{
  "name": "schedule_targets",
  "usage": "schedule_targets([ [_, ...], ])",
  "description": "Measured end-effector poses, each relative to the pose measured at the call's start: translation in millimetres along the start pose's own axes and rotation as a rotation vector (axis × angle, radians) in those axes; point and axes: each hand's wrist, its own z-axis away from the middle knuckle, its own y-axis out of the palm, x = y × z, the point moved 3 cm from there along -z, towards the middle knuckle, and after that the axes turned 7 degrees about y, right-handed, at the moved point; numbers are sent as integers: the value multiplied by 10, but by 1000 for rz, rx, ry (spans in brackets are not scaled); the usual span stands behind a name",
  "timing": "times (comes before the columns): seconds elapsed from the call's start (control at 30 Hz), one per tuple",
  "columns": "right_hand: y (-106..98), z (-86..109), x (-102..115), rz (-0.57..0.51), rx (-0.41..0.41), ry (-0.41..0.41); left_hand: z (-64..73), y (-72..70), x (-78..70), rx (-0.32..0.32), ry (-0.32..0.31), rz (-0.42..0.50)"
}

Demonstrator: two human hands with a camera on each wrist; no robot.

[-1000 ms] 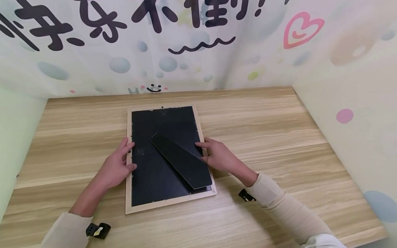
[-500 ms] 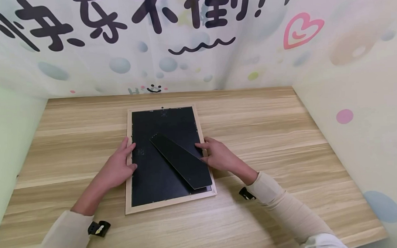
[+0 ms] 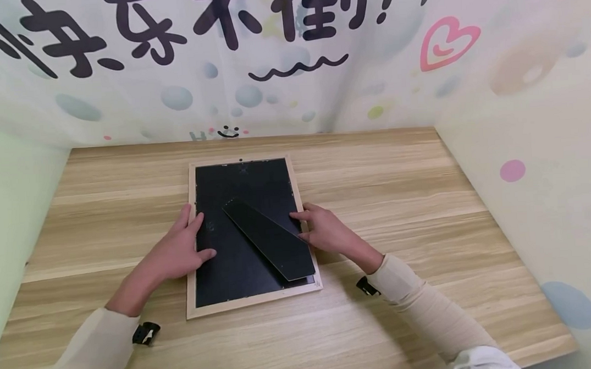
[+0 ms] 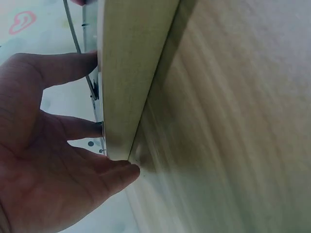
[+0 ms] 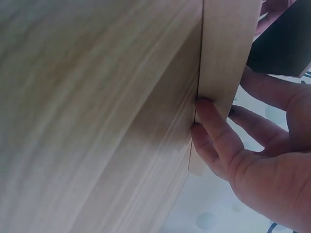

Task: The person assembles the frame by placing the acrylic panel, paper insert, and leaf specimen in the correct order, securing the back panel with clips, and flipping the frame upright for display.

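Observation:
A picture frame (image 3: 241, 184) lies face down on the wooden table (image 3: 384, 175), its black backing and pale wooden rim showing. Its black stand leg (image 3: 273, 243) slants across the back toward the lower right corner. My left hand (image 3: 176, 254) holds the left rim, thumb and one finger over the backing, other fingers along the outer side. In the left wrist view, fingertips (image 4: 130, 171) reach the rim's bottom edge. Opposite it, my right hand (image 3: 327, 231) grips the right rim beside the leg. The right wrist view shows two fingertips (image 5: 204, 104) against the outer side of the rim.
A white printed sheet (image 3: 222, 94) with black characters hangs behind the table. Pale walls stand at left and right, the right wall (image 3: 534, 218) with coloured dots. Black bands with small devices (image 3: 146, 334) sit at both wrists.
My left thumb has slid further inward over the backing, and the left hand has turned slightly. The right hand, the picture frame and its leg stay where they were.

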Motion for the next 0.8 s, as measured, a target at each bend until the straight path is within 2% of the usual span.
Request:
schedule_targets([
  [0.33, -14, -23, -18, 9, 5, 21, -24, -8, -27, 47, -4, 16],
  [0.57, -21, -48, -6, 51, 1, -17, -22, -34, -44, 86, -6, 15],
  [0.8, -18, -47, -9, 59, 16, 3, -47, -3, -46, 86, -35, -4],
])
